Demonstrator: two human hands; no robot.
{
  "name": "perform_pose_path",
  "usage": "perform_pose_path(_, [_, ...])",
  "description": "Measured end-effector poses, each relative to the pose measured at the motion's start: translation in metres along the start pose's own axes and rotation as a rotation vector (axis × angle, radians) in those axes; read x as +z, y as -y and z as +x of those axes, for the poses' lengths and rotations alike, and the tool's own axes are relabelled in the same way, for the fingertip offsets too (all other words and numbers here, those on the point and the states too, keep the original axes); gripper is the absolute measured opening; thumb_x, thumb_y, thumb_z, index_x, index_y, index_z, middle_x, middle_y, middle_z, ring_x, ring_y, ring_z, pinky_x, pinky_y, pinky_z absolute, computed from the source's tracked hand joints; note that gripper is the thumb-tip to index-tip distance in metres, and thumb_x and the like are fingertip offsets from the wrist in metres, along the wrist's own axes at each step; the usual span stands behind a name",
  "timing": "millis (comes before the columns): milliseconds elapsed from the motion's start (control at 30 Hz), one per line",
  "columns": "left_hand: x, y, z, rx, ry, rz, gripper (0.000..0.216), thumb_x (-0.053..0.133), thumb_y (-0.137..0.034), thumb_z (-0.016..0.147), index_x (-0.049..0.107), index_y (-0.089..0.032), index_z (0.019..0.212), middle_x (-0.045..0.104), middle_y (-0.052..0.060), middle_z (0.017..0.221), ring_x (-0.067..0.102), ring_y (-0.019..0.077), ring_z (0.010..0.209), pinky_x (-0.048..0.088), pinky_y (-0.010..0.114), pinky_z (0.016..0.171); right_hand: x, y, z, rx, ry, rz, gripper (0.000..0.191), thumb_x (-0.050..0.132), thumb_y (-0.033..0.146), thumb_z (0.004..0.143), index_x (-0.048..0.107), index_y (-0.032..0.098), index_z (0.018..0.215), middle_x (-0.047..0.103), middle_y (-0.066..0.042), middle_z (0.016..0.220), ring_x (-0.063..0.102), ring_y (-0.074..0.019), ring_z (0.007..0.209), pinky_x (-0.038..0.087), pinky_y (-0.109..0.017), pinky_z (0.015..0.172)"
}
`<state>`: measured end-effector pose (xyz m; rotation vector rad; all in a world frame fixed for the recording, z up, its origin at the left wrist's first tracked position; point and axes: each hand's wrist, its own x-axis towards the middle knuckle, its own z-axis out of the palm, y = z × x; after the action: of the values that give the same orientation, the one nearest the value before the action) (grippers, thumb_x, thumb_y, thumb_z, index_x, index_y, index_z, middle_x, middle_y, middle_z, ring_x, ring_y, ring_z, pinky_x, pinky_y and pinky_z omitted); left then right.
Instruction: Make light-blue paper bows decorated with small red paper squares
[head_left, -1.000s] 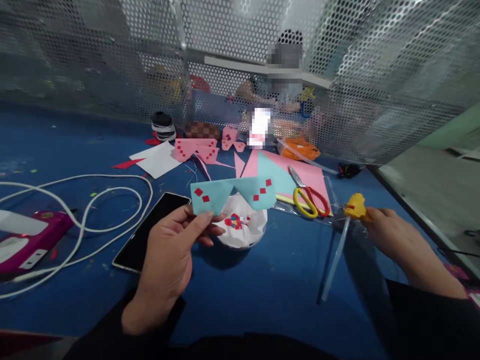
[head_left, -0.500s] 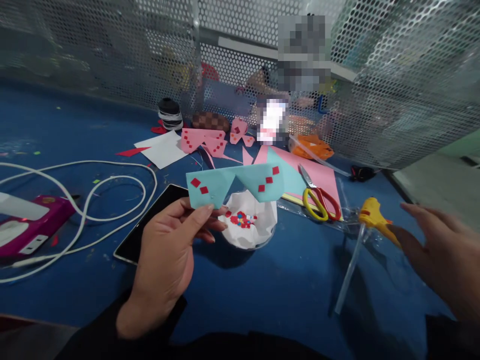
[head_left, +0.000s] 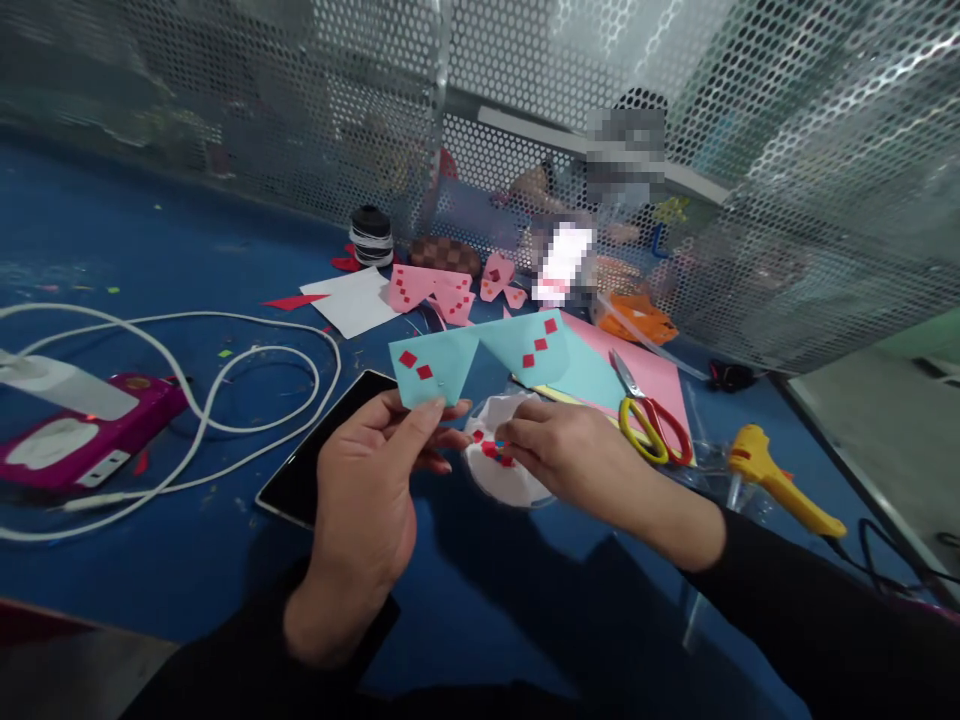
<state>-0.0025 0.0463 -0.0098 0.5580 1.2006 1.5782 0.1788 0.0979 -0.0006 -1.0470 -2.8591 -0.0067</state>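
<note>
My left hand (head_left: 375,500) pinches the lower left edge of a light-blue paper cutout (head_left: 517,352) between thumb and fingers. The cutout has two wing-like halves, with two red diamonds on the left half and three on the right; a small clear spot shows on the left half. Behind and below it stands a round bowl lined with white paper (head_left: 525,488), holding small red and blue paper bits (head_left: 489,449). My right hand (head_left: 570,450) reaches into this bowl with its fingertips pressed together over the bits. Whatever is between those fingertips is hidden.
Scissors (head_left: 654,425) lie on coloured paper sheets (head_left: 660,365), with a yellow glue gun (head_left: 787,480) to their right. A black tablet (head_left: 307,470), white cable (head_left: 330,350) and magenta power strip (head_left: 97,435) are at left. Pink cutouts (head_left: 431,287) and thread spool (head_left: 371,237) stand behind.
My right hand has moved left from beside the glue gun to the bowl, its fingers closing over the paper bits. The left hand keeps hold of the blue cutout; the view has shifted slightly.
</note>
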Motion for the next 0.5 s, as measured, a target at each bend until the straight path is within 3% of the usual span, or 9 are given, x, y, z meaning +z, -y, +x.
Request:
perform_pose_path(300, [-0.004,0.001,0.0,-0.036,0.054,-0.032,0.016,0.08,-0.029,0.076,0.074,-0.019,0.087,0.077,0.0,0.081,0.066,0.0099,0.058,0.046,0.017,0.049,0.031,0.008,0.026,-0.019,0.04,-0.05,0.019,0.057,0.02,0.094,0.073,0.017,0.085,0.068,-0.005,0.079,0.057,-0.0153,0.07,0.031,-0.031,0.06])
perform_pose_path(500, [-0.002,0.0,-0.001,-0.037,0.053,-0.032,0.016,0.08,-0.029,0.075,0.074,-0.018,0.085,0.077,0.001,0.078,0.067,0.0097,0.057,0.046,0.016,0.048,0.037,0.012,0.029,-0.045,0.035,-0.09,0.023,0.057,0.018,0.094,0.068,0.014,0.073,0.067,-0.006,0.073,0.055,-0.0166,0.067,0.027,-0.034,0.059])
